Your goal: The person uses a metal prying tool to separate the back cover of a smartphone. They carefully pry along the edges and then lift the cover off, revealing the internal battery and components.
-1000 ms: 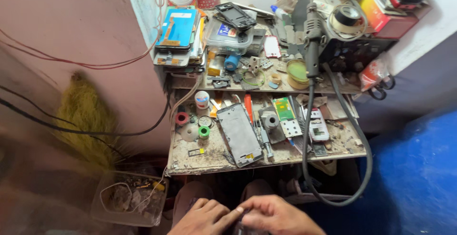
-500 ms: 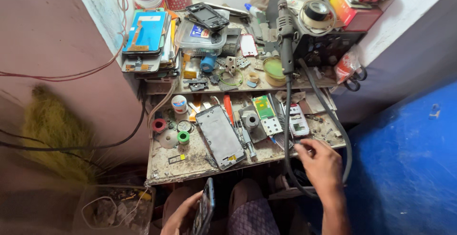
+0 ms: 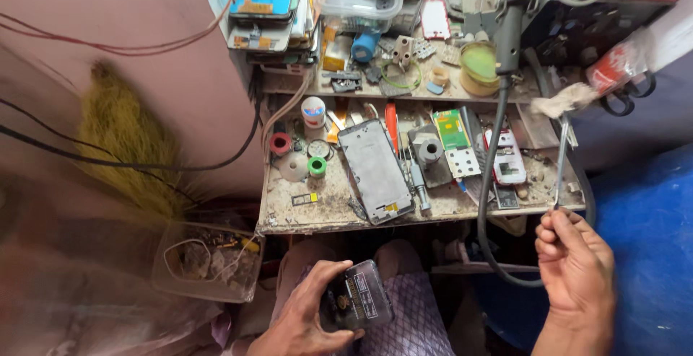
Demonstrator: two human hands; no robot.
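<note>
Everything here sits around the cluttered workbench [image 3: 317, 208]. Left of it, low on the floor, lies a clear plastic tub [image 3: 206, 261] of wire scraps. Below the bench's front edge, over the person's lap, the left hand [image 3: 307, 320] grips a small dark phone [image 3: 355, 304], label side up, fingers curled round its lower edge and thumb along its side. On the bench top itself, near the middle, a stripped phone frame [image 3: 375, 170] lies flat, with small solder reels [image 3: 316, 165] just to its left and a green circuit board [image 3: 452, 129] to its right. A thick black cable [image 3: 491, 183] hangs off the bench front. At the bench's right corner, the right hand [image 3: 574, 255] pinches the lower end of a slim metal tool, probably tweezers [image 3: 561, 155], between thumb and fingertips, its upper end rising over the bench.

The work looks to be at the tool-fetching step. I would judge the next move needs the tool brought down to the phone held steady in the lap.
</note>
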